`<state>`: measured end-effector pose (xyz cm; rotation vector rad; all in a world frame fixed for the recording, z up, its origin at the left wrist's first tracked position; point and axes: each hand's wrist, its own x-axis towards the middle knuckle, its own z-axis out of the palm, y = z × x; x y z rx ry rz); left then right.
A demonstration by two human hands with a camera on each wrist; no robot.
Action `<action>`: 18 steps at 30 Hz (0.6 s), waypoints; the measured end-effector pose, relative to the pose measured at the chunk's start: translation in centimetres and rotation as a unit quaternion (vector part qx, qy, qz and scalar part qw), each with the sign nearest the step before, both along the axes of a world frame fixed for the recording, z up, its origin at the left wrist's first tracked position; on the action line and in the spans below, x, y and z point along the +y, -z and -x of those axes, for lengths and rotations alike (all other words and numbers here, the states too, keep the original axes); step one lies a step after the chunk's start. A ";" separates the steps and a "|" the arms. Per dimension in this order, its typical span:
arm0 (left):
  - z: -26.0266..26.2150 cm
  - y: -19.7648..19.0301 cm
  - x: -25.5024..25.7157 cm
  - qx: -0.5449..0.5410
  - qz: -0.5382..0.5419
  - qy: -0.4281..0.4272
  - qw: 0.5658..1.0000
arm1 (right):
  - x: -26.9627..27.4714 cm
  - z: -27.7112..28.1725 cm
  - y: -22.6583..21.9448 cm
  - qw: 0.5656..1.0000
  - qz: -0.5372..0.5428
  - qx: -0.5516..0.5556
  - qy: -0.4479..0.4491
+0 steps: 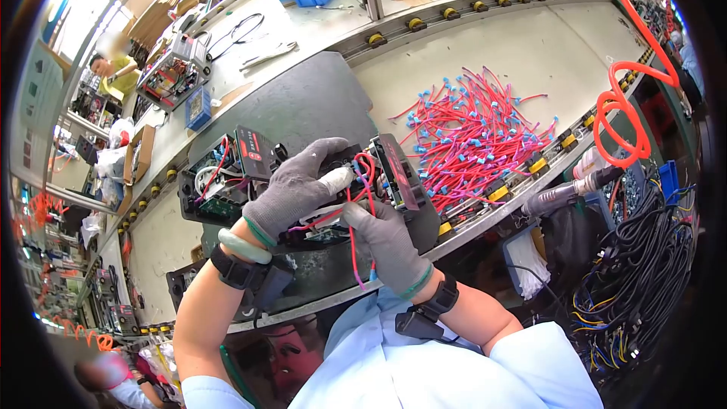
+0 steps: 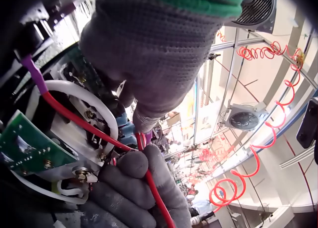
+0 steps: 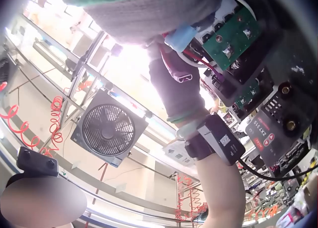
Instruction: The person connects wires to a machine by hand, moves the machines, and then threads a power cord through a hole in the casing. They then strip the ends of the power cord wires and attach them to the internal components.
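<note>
Both hands wear grey gloves and meet over an opened welding machine [image 1: 256,153], whose black panel reads ZXT 315. My left hand [image 1: 299,182] reaches across the machine and pinches red wires [image 1: 366,160] near a blue connector. Just below it, my right hand [image 1: 390,246] grips the same red wires, and their loose ends hang toward the table edge. One hanging end has a purple sleeve and a bare metal terminal [image 3: 185,78]. In the left wrist view a green circuit board [image 2: 35,146] and a white cable [image 2: 102,106] show inside the machine, beside the fingers.
A heap of red wires with blue connectors [image 1: 477,140] lies on the bench to the right. A dark mat [image 1: 303,98] is under the machine. Roller rails [image 1: 416,24] edge the bench. A coiled orange air hose [image 1: 625,110] hangs at right, above bundled black cables [image 1: 640,257].
</note>
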<state>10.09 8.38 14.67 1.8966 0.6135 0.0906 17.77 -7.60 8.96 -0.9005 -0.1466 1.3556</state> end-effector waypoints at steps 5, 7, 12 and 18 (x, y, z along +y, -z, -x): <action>-0.7 -0.5 0.2 0.092 -0.085 0.027 0.992 | -0.2 -0.2 0.2 1.000 -0.009 0.022 -0.006; -0.7 -0.3 0.7 0.101 -0.095 0.048 0.989 | -0.3 -0.2 0.3 0.999 -0.015 0.031 -0.008; -0.4 -0.6 0.3 0.143 -0.276 0.112 0.944 | 0.5 0.7 0.1 0.996 -0.030 0.046 0.069; 0.6 -1.0 1.4 0.081 -0.005 0.048 0.996 | -0.6 -1.4 -0.4 0.995 0.010 -0.044 -0.087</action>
